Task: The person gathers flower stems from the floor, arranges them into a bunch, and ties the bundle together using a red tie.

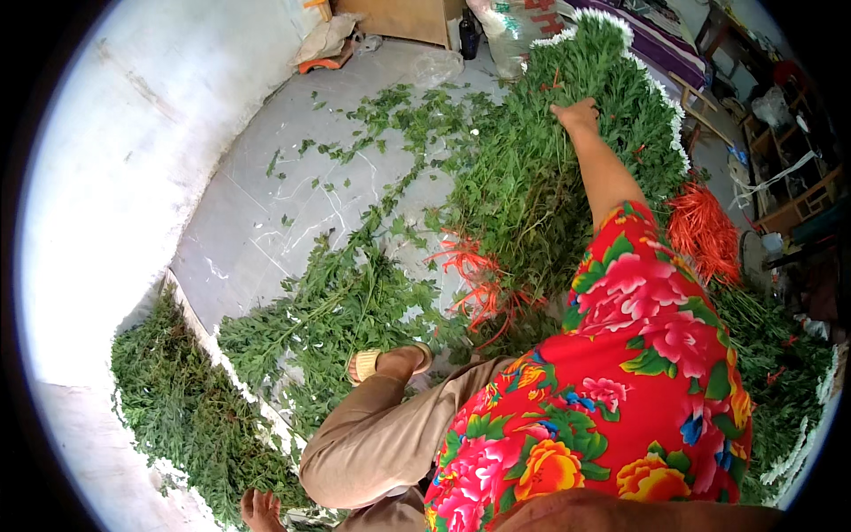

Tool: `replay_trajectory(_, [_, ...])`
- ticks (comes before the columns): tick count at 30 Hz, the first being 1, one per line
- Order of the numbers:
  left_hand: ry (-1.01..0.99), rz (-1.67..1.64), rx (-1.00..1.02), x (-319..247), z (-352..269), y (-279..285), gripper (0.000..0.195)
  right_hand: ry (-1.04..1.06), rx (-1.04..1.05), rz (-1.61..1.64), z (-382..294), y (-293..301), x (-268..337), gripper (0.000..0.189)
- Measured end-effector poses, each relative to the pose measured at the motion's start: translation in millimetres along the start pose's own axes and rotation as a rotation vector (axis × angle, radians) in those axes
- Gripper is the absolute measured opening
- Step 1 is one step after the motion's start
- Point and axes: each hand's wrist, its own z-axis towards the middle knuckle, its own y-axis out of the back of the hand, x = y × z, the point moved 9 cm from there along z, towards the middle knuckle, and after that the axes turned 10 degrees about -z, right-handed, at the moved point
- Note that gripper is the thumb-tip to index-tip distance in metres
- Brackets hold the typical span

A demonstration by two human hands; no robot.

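Note:
My right hand (577,116) is stretched out onto a large heap of leafy cut flowers (532,166), probably white chrysanthemums. Its thumb and fingers rest among the green stems, and whether they grip any is hidden. White blooms (670,113) line the heap's far and right edges. At the bottom left, my left hand (260,509) shows only in part, fingers slightly apart and nothing visible in it. Beside it lies another bank of greenery (193,399) edged with white blooms. Loose leafy stems (352,299) spread over the floor before my sandalled foot (392,362).
Red ties (475,276) lie at the heap's near end. A thick bundle of red strips (703,229) is at the right, above more flower stems (771,372). A printed sack (512,33), a dark bottle (469,36) and a wooden cabinet (402,20) stand at the back.

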Motion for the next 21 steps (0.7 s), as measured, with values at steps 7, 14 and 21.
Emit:
replay_trajectory(7, [0.029,0.133,0.141,42,25,-7,0.052,0.721,-0.163,-0.522,-117,-67,101,0.089])
replay_trajectory(14, [-0.390,-0.124,-0.030,35,67,-5,0.035,1.838,0.307,-0.323,-448,-177,200,0.054])
replay_trajectory(21, [0.223,-0.668,0.089,173,80,-102,0.026,2.411,0.606,-0.786,-732,-235,143,0.038])
